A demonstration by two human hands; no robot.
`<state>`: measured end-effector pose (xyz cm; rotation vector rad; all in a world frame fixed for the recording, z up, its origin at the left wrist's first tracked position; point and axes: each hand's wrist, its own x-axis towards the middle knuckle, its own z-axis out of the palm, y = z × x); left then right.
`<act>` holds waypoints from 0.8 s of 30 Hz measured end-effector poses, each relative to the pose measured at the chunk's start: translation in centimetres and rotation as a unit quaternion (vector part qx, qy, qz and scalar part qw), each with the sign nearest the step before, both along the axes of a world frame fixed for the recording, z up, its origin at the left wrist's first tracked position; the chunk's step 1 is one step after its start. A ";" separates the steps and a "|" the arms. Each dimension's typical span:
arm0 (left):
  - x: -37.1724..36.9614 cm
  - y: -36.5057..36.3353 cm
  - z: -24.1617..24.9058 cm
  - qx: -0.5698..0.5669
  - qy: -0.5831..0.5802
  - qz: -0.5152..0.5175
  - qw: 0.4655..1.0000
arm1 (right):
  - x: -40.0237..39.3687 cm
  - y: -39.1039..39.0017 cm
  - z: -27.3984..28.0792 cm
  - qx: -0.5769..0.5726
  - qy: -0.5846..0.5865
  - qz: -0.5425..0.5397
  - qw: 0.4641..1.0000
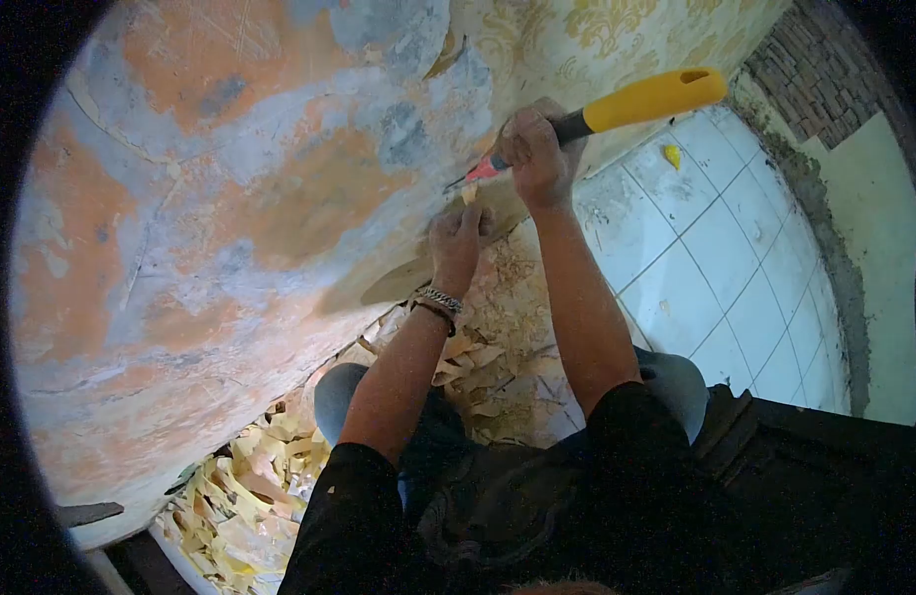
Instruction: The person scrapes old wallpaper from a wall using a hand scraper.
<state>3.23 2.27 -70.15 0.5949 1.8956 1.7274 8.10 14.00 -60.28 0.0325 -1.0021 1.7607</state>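
My right hand [541,157] is wrapped round a long-handled scraper with a yellow and black handle [656,99]. The tool's red head [488,168] points left, its blade edge at the wall [319,198]. Just below it, my left hand [457,243] is closed, thumb up, on a small pale wallpaper strip [470,194] near the blade. Left of the hands, the wall is stripped to patchy orange and grey plaster. Yellow-patterned wallpaper [597,30] still covers the wall above and to the right.
Peeled wallpaper scraps [255,496] are heaped along the wall's foot, with more scraps [488,367] between my knees. White floor tiles [726,238] spread to the right, with a small yellow piece [672,157] on them. Another wall with a brick-like section [825,69] stands beyond.
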 end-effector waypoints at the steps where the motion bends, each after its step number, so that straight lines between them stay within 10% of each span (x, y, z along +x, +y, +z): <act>1: -0.2 0.0 -0.4 -0.003 0.001 0.000 1.000 | 0.2 -0.2 0.6 -0.003 0.001 0.000 1.000; 13: 0.1 -0.8 -2.5 0.082 0.157 -0.033 0.984 | 0.4 -0.7 0.8 0.010 -0.024 -0.048 0.999; 24: 0.0 -1.3 -3.4 -0.010 0.023 -0.019 1.000 | 0.4 -1.0 0.2 0.015 -0.063 -0.014 0.998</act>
